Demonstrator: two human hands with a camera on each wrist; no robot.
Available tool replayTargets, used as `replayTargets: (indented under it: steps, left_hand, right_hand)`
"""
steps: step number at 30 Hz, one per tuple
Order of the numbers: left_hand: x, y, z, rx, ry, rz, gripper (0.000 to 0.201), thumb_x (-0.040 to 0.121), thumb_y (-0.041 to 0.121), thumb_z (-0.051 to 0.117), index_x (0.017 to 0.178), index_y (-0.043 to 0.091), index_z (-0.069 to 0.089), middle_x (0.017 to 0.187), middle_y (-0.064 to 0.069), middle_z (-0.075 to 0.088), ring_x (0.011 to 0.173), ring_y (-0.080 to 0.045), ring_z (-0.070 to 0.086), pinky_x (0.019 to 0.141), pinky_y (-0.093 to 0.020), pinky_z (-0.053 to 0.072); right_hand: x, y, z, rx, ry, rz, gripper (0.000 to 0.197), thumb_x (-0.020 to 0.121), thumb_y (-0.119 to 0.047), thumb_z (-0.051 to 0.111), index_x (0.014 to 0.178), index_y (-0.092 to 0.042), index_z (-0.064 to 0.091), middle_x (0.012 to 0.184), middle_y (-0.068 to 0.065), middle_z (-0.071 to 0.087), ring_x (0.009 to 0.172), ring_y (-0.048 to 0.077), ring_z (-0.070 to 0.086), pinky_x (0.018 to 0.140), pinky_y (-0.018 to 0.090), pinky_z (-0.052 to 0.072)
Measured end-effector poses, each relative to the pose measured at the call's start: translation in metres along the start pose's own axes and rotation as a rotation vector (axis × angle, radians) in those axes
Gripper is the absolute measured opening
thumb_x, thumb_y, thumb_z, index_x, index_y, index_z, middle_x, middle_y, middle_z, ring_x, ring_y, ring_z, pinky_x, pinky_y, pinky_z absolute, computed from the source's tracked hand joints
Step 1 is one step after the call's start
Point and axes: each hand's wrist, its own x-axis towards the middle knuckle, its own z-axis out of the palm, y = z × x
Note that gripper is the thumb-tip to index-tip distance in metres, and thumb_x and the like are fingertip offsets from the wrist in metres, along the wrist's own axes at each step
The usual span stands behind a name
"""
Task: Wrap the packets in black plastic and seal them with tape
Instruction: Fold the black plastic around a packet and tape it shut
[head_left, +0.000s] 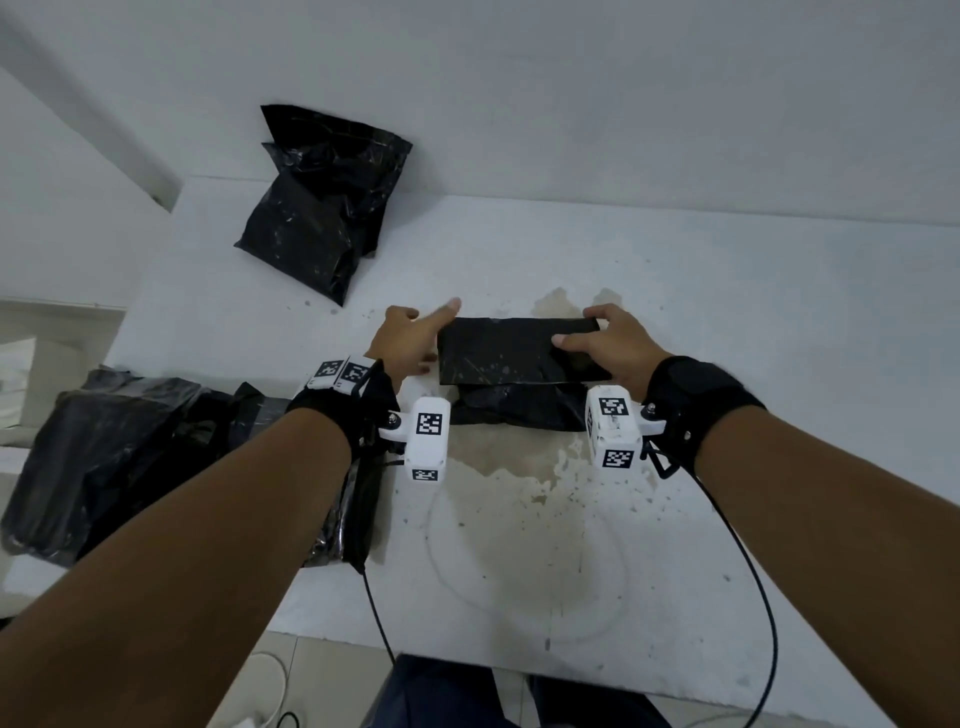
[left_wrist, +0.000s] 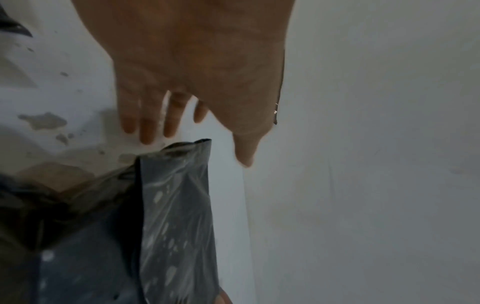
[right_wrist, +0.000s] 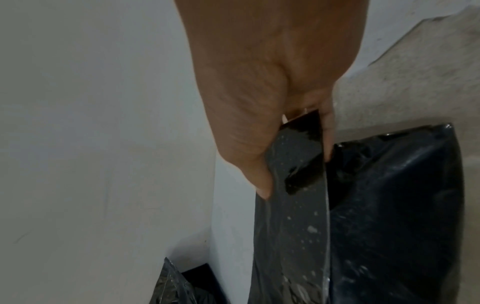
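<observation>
Parcel (head_left: 511, 358) of black plastic lies at counter (head_left: 727, 364) centre, its flap folded over. Our right hand (head_left: 610, 345) pinches the flap's 3 o'clock end, thumb on top. Our left hand (head_left: 410, 338) is spread with straight fingers at the 9 o'clock end, holding nothing. We judge the fold should be kept taut and flat while we fetch tape. No tape is visible; packet contents are hidden. Wrist views are blurred.
</observation>
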Motion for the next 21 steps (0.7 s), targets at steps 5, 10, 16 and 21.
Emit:
replayTargets:
  steps: [5, 10, 16, 21]
  left_hand:
    - [-0.012, -0.001, 0.008, 0.185, -0.047, -0.067, 0.074, 0.059, 0.06, 0.085, 0.103, 0.003, 0.067, 0.103, -0.01, 0.071, 0.095, -0.023, 0.069, 0.085, -0.036, 0.058]
    - [-0.012, -0.002, 0.008, 0.216, -0.072, 0.063, 0.034, 0.074, 0.021, 0.087, 0.094, 0.0, 0.07, 0.093, -0.012, 0.073, 0.09, -0.029, 0.071, 0.09, -0.045, 0.058]
    - [-0.008, -0.012, 0.009, 0.208, -0.045, 0.178, 0.025, 0.083, 0.013, 0.078, 0.102, -0.001, 0.069, 0.102, -0.02, 0.071, 0.098, -0.034, 0.069, 0.093, -0.047, 0.056]
    - [-0.017, -0.014, 0.014, 0.172, -0.165, 0.205, 0.028, 0.084, 0.031, 0.078, 0.104, 0.017, 0.064, 0.095, 0.005, 0.074, 0.093, -0.011, 0.07, 0.078, -0.024, 0.057]
  right_hand:
    - [-0.003, 0.003, 0.003, -0.014, -0.028, 0.017, 0.084, 0.08, -0.015, 0.082, 0.147, -0.01, 0.032, 0.124, 0.007, 0.05, 0.109, 0.028, 0.06, 0.085, 0.035, 0.054]
    - [0.0, 0.009, 0.002, -0.059, 0.001, -0.05, 0.078, 0.081, -0.008, 0.079, 0.147, -0.011, 0.036, 0.122, 0.013, 0.056, 0.105, 0.028, 0.062, 0.094, 0.039, 0.053]
    - [-0.002, 0.015, 0.001, -0.008, 0.044, -0.046, 0.078, 0.077, -0.02, 0.085, 0.14, -0.009, 0.041, 0.124, 0.005, 0.055, 0.109, 0.023, 0.06, 0.092, 0.036, 0.054]
    - [-0.007, 0.024, -0.002, -0.098, -0.074, 0.035, 0.091, 0.048, -0.045, 0.095, 0.125, -0.016, 0.056, 0.112, 0.001, 0.069, 0.098, 0.02, 0.07, 0.061, 0.031, 0.059]
